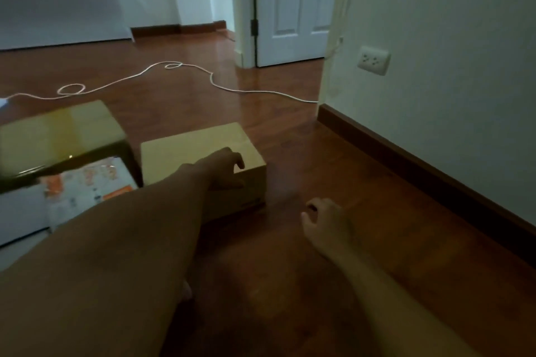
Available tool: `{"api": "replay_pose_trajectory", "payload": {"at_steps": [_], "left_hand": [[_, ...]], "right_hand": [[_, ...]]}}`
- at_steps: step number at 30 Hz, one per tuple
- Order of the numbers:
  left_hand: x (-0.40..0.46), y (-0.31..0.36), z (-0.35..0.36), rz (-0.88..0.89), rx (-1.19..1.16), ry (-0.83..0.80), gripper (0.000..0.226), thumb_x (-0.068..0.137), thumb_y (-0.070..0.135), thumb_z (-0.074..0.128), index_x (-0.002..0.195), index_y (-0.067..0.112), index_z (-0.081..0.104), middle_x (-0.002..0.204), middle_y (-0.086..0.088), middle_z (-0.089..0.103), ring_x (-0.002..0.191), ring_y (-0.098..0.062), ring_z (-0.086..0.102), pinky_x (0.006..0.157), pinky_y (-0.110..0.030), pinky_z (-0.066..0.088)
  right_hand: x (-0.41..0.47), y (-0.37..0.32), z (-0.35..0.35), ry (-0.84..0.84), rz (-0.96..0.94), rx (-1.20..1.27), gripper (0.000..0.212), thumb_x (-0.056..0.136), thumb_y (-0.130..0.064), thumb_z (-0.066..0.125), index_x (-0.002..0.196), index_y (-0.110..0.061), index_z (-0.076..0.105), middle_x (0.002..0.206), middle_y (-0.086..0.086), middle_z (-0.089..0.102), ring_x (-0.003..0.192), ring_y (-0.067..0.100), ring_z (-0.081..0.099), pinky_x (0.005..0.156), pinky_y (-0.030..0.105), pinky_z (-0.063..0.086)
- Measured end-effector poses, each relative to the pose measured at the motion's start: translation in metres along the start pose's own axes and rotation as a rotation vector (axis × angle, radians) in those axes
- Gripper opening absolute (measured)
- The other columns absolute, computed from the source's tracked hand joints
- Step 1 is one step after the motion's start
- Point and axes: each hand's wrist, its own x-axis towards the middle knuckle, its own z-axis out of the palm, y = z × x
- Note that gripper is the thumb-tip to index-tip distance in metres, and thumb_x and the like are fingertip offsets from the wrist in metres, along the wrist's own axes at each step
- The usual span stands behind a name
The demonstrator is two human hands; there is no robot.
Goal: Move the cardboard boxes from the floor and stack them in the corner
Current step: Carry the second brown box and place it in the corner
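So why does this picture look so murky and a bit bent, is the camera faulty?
Head view: the room is dim, so both forearms and the near floor go dark and soft; the left hand on the small cardboard box is slightly smeared. The glossy floor shows glare near the door. The wide lens bows the baseboard.

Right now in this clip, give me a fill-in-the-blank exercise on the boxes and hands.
1. The left hand rests on the small cardboard box, while the right hand is over the bare ____.
2. The larger cardboard box stands to the ____ of the small one.
3. A white ____ snakes across the floor toward the doorway.

Missing words: floor; left; cable
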Motion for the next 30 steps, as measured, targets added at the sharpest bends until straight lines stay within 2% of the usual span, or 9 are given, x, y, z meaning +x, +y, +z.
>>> {"api": "replay_pose_trajectory", "payload": {"at_steps": [3,6,10,12,15,18,21,26,30], "left_hand": [[-0.005,-0.071,0.012,-0.215,-0.016,0.018,0.085,0.074,0.044,0.080,0.145,0.024,0.037,0.153,-0.008,0.025,0.135,-0.035,0.036,0.108,-0.054,0.037],[-0.005,-0.116,0.021,-0.353,-0.061,0.010,0.104,0.072,0.042,0.082,0.153,0.023,0.020,0.160,-0.016,0.005,0.144,-0.041,0.018,0.112,-0.055,0.030],[0.012,-0.126,0.030,-0.462,-0.177,0.081,0.099,0.079,0.036,0.076,0.152,0.021,0.012,0.160,-0.027,-0.011,0.142,-0.058,0.005,0.112,-0.061,0.027],[0.021,-0.128,0.039,-0.515,-0.192,0.045,0.096,0.080,0.033,0.075,0.152,0.020,0.012,0.158,-0.029,-0.019,0.140,-0.063,0.001,0.110,-0.065,0.026],[0.028,-0.128,0.052,-0.581,-0.276,-0.006,0.103,0.080,0.027,0.075,0.153,0.028,0.002,0.157,-0.028,-0.023,0.141,-0.061,-0.001,0.107,-0.068,0.028],[0.030,-0.131,0.057,-0.550,-0.237,0.041,0.104,0.075,0.029,0.079,0.151,0.031,0.006,0.157,-0.029,-0.014,0.139,-0.061,0.011,0.106,-0.065,0.033],[0.028,-0.129,0.059,-0.452,-0.188,0.064,0.100,0.073,0.034,0.079,0.146,0.031,0.010,0.156,-0.026,-0.004,0.136,-0.059,0.015,0.105,-0.063,0.032],[0.040,-0.100,0.073,-0.224,-0.099,-0.028,0.116,0.074,0.047,0.075,0.151,0.044,-0.012,0.158,-0.015,-0.012,0.140,-0.051,0.002,0.110,-0.060,0.027],[0.069,-0.027,0.081,-0.066,-0.031,-0.076,0.116,0.073,0.054,0.074,0.151,0.046,-0.012,0.159,-0.014,-0.010,0.142,-0.049,0.004,0.114,-0.061,0.019]], "right_hand": [[0.030,-0.042,0.036,-0.047,-0.039,0.024,0.047,0.091,-0.033,0.061,0.133,-0.013,0.055,0.131,0.010,0.053,0.119,0.027,0.054,0.093,0.031,0.043],[0.059,-0.085,0.068,-0.114,-0.048,0.092,0.066,0.088,-0.034,0.068,0.145,-0.013,0.041,0.144,0.012,0.034,0.129,0.028,0.043,0.103,0.032,0.039],[0.095,-0.123,0.099,-0.142,-0.071,-0.042,0.086,0.083,-0.040,0.071,0.152,-0.028,0.021,0.157,0.012,0.002,0.142,0.036,0.021,0.113,0.049,0.035],[0.110,-0.134,0.105,-0.204,-0.065,-0.136,0.096,0.083,-0.040,0.071,0.155,-0.033,0.008,0.161,0.012,-0.013,0.147,0.039,0.003,0.116,0.053,0.023],[0.126,-0.134,0.109,-0.365,-0.050,-0.311,0.111,0.082,-0.047,0.073,0.155,-0.037,-0.010,0.161,0.011,-0.030,0.149,0.036,-0.020,0.118,0.059,0.001],[0.127,-0.123,0.111,-0.366,-0.076,-0.409,0.117,0.078,-0.055,0.072,0.153,-0.039,-0.015,0.163,0.009,-0.024,0.150,0.034,-0.018,0.116,0.064,0.004],[0.111,-0.104,0.104,-0.256,-0.107,-0.447,0.105,0.081,-0.060,0.065,0.153,-0.042,-0.009,0.165,0.009,-0.009,0.150,0.037,-0.004,0.114,0.064,0.014],[0.086,-0.049,0.070,-0.120,-0.053,-0.536,0.086,0.083,-0.068,0.051,0.150,-0.041,0.004,0.155,0.010,0.016,0.135,0.039,0.023,0.109,0.058,0.024],[0.060,0.009,0.023,-0.084,0.067,-0.596,0.082,0.082,-0.071,0.050,0.146,-0.031,0.016,0.145,0.008,0.026,0.123,0.034,0.031,0.103,0.049,0.033]]}}
